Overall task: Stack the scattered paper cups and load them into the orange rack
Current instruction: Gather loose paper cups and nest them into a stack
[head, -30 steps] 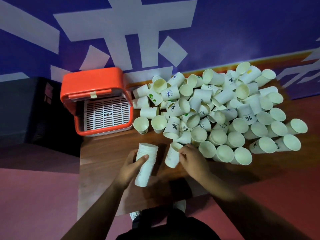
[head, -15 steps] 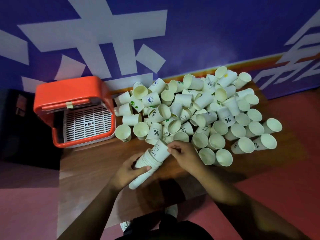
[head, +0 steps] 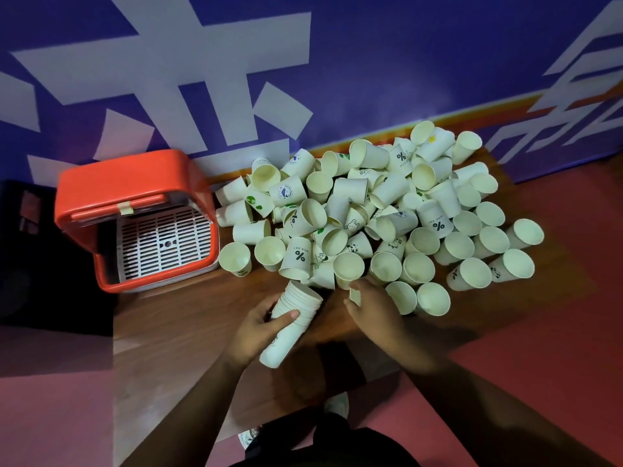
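Observation:
My left hand (head: 259, 326) grips a tilted stack of nested white paper cups (head: 293, 318) just above the wooden table, its open end facing the pile. My right hand (head: 374, 305) sits at the near edge of the pile, fingers curled round a single paper cup (head: 354, 295) that is mostly hidden under the hand. Several loose paper cups (head: 354, 210), some printed, lie heaped across the table's right half. The orange rack (head: 135, 183) stands open at the left, with a white slatted grille (head: 165, 244) inside it and no cups on it.
The wooden table (head: 185, 348) is narrow, with its near edge by my body. A blue wall with white lettering (head: 371, 62) rises behind it. A dark box (head: 30, 230) stands left of the rack. Pink floor (head: 50, 416) surrounds the table.
My right hand pushed its single cup into the stack held by my left hand, then moved back right to the pile's edge and closed on another cup. The stack tilted.

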A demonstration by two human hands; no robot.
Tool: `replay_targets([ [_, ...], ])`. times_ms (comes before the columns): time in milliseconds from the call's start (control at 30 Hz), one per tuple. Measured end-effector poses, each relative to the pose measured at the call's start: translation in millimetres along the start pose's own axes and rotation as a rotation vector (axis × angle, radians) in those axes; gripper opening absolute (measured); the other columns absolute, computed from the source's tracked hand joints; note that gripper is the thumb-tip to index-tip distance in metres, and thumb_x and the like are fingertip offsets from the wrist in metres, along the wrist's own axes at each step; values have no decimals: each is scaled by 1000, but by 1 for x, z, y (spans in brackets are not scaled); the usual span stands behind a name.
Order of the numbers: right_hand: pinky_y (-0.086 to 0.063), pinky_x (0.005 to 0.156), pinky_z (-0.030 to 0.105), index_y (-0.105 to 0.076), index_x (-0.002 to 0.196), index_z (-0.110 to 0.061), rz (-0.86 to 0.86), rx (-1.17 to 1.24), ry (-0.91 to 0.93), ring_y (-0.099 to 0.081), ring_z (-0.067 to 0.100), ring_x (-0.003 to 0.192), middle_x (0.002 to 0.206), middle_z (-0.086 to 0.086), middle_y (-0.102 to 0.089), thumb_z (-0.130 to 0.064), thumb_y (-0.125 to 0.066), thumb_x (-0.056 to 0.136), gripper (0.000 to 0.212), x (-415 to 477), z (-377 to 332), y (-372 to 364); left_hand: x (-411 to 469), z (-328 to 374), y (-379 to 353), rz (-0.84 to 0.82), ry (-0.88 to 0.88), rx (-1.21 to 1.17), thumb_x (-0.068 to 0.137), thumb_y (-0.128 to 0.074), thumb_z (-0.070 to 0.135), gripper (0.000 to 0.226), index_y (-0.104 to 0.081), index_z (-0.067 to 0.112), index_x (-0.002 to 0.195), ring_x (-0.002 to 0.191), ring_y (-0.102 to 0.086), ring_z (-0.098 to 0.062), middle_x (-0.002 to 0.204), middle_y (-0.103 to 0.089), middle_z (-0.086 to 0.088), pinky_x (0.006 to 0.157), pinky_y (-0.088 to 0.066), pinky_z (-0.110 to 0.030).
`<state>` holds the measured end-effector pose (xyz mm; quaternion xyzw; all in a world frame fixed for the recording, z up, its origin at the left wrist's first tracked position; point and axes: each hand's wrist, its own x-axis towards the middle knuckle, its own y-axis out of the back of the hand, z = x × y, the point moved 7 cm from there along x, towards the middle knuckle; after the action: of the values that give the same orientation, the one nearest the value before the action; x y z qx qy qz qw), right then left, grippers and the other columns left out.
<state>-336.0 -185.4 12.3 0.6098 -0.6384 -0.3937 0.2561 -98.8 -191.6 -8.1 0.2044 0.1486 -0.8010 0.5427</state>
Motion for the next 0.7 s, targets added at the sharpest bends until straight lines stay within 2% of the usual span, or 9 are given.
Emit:
replay_targets([
  [100,-52,79,37,-59,114,-9,-118,-230,-13,-60,27,103,123,7,-53,-24,-60,88,30,0,9,-16,-2,-6,0,-3,15,17,73,-81,50,60,-65,26,125,107,-70,-18,118,-73,3,92,-56,-38],
  [233,-49,74,35,-58,113,-13,-185,-419,3,-61,25,102,120,4,-56,-20,-52,92,23,-4,11,-27,-5,-9,-1,-10,18,37,84,-78,34,47,-63,26,128,108,-69,-15,119,-72,5,92,-56,-35],
  [367,-43,67,31,-60,108,-14,-150,-471,10,-63,26,99,114,4,-58,-19,-49,94,19,-9,15,-27,-7,-8,0,-9,22,38,84,-77,32,46,-64,25,127,105,-70,-15,118,-73,4,90,-57,-35],
  [500,-35,60,29,-62,93,-11,-19,-336,30,-63,27,85,100,5,-61,-23,-53,92,15,-12,7,-14,-6,-11,3,3,14,60,83,-78,32,42,-65,26,123,102,-71,-15,114,-74,4,85,-57,-33],
  [600,-44,63,32,-65,86,-9,95,-62,23,-61,23,77,86,5,-64,-19,-62,89,11,-13,2,7,-7,-15,6,46,24,98,81,-80,30,41,-65,30,120,99,-70,-7,110,-73,7,77,-55,-21],
  [700,-48,67,29,-67,85,-9,161,190,10,-61,15,73,79,1,-67,-14,-68,87,6,-11,-4,26,-3,-20,7,56,26,192,78,-83,36,49,-63,31,123,102,-68,-5,113,-71,10,83,-53,-20],
])
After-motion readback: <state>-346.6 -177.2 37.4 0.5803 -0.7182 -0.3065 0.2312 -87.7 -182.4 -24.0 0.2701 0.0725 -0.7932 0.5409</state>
